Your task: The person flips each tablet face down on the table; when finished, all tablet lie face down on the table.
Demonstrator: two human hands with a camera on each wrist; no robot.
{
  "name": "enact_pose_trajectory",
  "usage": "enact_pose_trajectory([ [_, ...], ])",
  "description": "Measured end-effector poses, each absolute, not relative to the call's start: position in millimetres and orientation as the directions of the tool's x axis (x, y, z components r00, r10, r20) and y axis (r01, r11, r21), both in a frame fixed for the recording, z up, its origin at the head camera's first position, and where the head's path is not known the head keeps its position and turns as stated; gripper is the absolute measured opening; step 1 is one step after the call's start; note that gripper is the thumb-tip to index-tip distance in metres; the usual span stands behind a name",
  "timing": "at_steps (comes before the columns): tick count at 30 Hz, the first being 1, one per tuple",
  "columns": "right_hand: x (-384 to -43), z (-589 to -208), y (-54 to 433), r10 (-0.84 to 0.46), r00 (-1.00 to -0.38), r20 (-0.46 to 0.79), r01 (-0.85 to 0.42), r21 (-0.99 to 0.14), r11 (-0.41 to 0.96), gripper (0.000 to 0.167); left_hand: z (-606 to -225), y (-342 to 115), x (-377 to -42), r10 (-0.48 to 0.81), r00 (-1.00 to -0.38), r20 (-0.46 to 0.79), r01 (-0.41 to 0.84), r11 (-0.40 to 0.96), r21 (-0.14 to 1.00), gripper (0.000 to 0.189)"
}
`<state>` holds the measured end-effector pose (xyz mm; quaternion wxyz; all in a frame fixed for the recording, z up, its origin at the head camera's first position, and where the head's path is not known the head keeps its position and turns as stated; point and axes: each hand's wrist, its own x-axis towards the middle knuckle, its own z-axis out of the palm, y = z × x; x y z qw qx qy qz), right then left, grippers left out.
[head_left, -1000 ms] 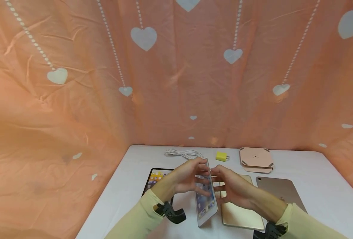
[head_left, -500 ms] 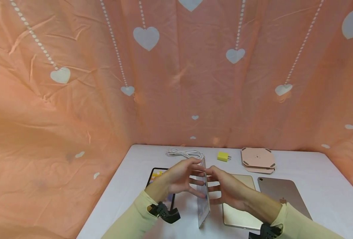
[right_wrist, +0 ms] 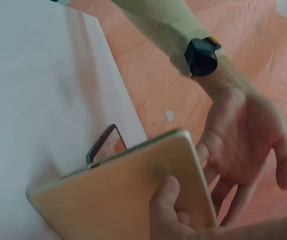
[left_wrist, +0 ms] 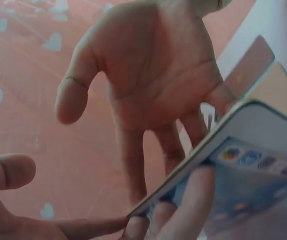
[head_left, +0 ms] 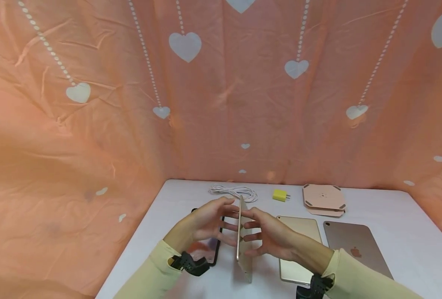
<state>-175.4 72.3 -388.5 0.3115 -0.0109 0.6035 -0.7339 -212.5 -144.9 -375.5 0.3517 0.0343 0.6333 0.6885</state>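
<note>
A small tablet with a gold back [head_left: 246, 265] stands on edge between my two hands, its lit screen [left_wrist: 243, 195] facing left. My left hand [head_left: 206, 224] has its fingers laid along the screen side, thumb off the tablet. Opposite it, my right hand [head_left: 275, 236] lays spread, fairly straight fingers against the gold back, as the right wrist view also shows. Neither hand wraps round the tablet. Partly hidden behind my left hand and wrist, a black-framed tablet [head_left: 205, 249] lies with its screen up.
To the right, another gold tablet [head_left: 295, 272] and a grey tablet [head_left: 349, 238] lie face down. Along the back are a coiled white cable [head_left: 236, 191], a yellow plug [head_left: 279, 195] and a pink folding stand [head_left: 322, 197]. A pink curtain [head_left: 221, 104] borders the white table [head_left: 385, 211].
Both hands have moved left with the tablet between them. It has turned, so the screen seen earlier now faces away to the left and the gold back shows.
</note>
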Motion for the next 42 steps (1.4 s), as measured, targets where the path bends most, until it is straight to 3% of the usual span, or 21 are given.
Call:
enact_pose_trajectory([
  [5, -183.1, -402.2, 76.2, -0.477, -0.786, -0.393, 0.482, -0.873, -0.074, 0.07, -380.4, -159.9, -210.8, 0.509, -0.757, -0.41, -0.439, 0.067, 0.896, 0.075],
  [12, -193.2, -428.5, 92.9, -0.388, -0.777, -0.496, 0.553, -0.832, -0.043, 0.085, -383.9, -177.7, -207.7, 0.457, -0.787, -0.414, -0.409, 0.114, 0.905, 0.075],
  [18, -190.2, -446.0, 107.9, -0.329, -0.76, -0.561, 0.601, -0.799, -0.026, 0.084, -391.5, -182.2, -211.6, 0.433, -0.799, -0.418, -0.401, 0.136, 0.906, 0.072],
  [32, -176.8, -451.5, 112.8, -0.303, -0.804, -0.512, 0.551, -0.833, -0.054, 0.082, -426.9, -168.7, -216.7, 0.379, -0.794, -0.476, -0.479, 0.092, 0.873, 0.061],
  [42, -174.0, -450.5, 116.1, -0.252, -0.835, -0.489, 0.515, -0.856, -0.046, 0.084, -441.5, -153.5, -220.6, 0.359, -0.794, -0.491, -0.468, 0.155, 0.87, 0.063],
])
